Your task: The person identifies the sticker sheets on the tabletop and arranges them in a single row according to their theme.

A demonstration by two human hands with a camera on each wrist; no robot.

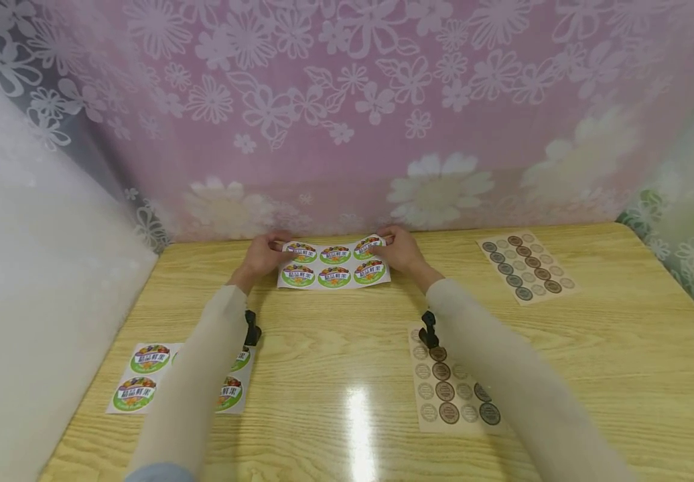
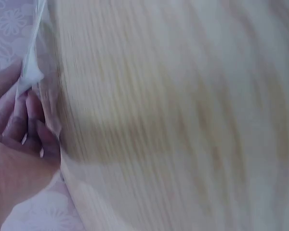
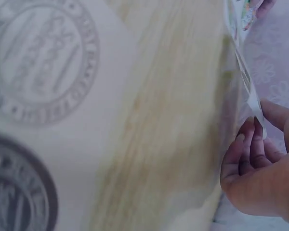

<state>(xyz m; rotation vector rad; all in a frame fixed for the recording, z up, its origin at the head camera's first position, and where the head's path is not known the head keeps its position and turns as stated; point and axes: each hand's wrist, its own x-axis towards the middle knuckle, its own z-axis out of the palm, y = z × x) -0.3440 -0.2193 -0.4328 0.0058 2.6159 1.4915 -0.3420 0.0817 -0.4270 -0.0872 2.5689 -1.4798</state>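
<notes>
A white sticker sheet [image 1: 335, 265] with two rows of oval fruit labels is held at the table's far edge, slightly bowed. My left hand [image 1: 262, 254] pinches its left end between thumb and fingers. At the other end my right hand [image 1: 403, 251] pinches the upper right corner, thumb over a label. In the left wrist view the left hand [image 2: 21, 130] has its fingers curled behind the sheet's edge. The right wrist view shows the right hand [image 3: 265, 154] gripping the thin edge of the sheet [image 3: 253, 103].
Another fruit-label sheet [image 1: 132, 371] lies at front left, partly under the left forearm. A sheet of round brown stickers [image 1: 434, 408] lies below the right forearm, and a similar sheet [image 1: 528, 264] at back right. A floral curtain [image 1: 347, 134] hangs behind the table [image 1: 323, 348].
</notes>
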